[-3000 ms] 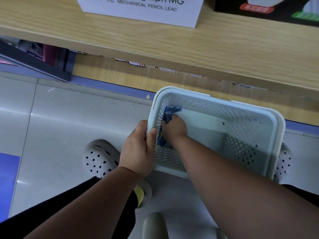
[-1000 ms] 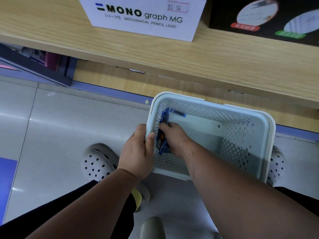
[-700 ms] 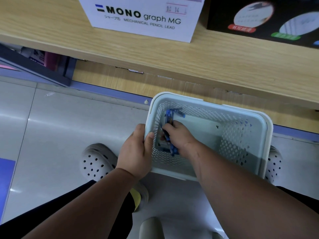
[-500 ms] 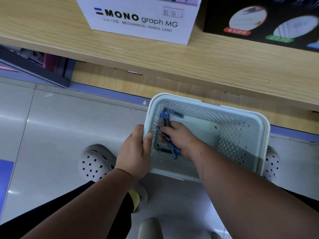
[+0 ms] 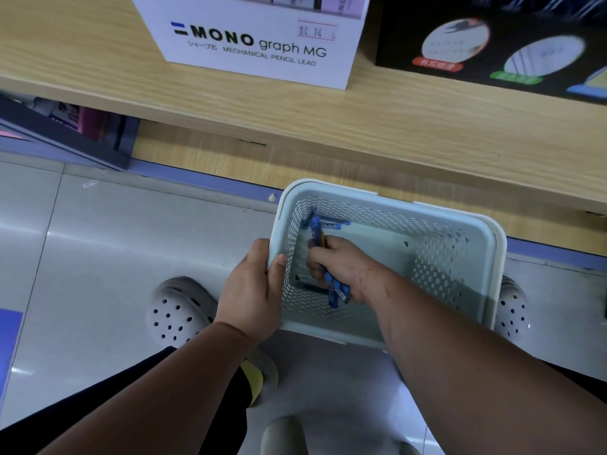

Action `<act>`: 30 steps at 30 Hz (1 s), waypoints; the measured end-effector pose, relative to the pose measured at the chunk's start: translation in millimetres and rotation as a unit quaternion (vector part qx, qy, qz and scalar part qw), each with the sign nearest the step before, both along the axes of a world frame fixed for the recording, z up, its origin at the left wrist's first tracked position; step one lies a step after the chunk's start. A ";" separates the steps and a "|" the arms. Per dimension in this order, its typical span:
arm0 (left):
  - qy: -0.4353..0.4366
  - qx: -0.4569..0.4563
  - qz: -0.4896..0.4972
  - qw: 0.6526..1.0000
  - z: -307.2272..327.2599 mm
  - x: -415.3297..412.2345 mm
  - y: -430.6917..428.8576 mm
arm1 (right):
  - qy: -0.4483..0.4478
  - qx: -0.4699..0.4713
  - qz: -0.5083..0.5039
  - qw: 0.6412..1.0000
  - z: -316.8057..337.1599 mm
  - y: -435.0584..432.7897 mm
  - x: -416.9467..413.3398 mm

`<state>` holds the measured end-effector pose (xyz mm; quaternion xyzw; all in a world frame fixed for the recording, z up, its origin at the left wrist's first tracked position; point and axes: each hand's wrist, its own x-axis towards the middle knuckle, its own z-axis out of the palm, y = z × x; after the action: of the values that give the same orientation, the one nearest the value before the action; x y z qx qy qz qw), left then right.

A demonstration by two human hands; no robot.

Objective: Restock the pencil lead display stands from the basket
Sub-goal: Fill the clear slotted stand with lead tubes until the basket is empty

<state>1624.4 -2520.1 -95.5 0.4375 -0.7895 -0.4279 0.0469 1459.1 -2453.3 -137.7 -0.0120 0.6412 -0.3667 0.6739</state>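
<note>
A pale perforated plastic basket (image 5: 460,244) sits on the floor below a wooden shelf. My left hand (image 5: 251,290) grips its left rim, thumb inside the wall. My right hand (image 5: 341,266) is down inside the basket and holds a bundle of blue pencil lead packs (image 5: 333,289), which stick out past both ends of my fist. A few more blue packs (image 5: 323,223) lie against the far left corner of the basket. On the shelf above stands the white MONO graph MG lead display stand (image 5: 259,41).
A black display box (image 5: 492,44) stands to the right of the white stand on the wooden shelf (image 5: 394,126). My feet in pale clogs (image 5: 179,310) flank the basket on the grey tiled floor. A dark rack (image 5: 65,139) is at the left under the shelf.
My right hand has gathered the blue packs from the basket's left wall into its grip and drawn them slightly toward me. My left hand has stayed on the rim. The view tilted up a little.
</note>
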 end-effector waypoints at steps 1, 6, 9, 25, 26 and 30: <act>0.002 0.000 0.000 1.000 -0.1 0.0 -0.3 | -0.001 -0.003 -0.001 1.000 -1.7 1.7 -1.6; 0.007 -0.002 0.001 1.000 -0.4 0.6 -0.8 | 0.059 0.023 0.047 0.997 -8.7 14.3 -16.9; 0.009 -0.005 0.000 1.000 -0.3 1.9 -1.3 | 0.058 0.031 0.029 0.997 -13.0 20.8 -27.0; -0.011 -0.113 0.020 0.993 16.0 -3.7 -6.3 | 0.089 0.030 0.032 0.995 27.5 64.9 -58.0; -0.005 -0.161 0.020 0.987 23.9 -8.8 -8.4 | 0.098 0.023 0.036 0.994 36.3 68.0 -59.3; 0.037 -0.282 -0.213 0.935 40.1 -46.4 -16.8 | 0.139 -0.014 0.019 0.990 68.8 88.8 -62.4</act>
<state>1578.1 -2536.9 -55.4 0.2115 -0.9501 -0.2035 0.1053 1396.6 -2364.4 -68.9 -0.0848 0.7230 -0.3574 0.5851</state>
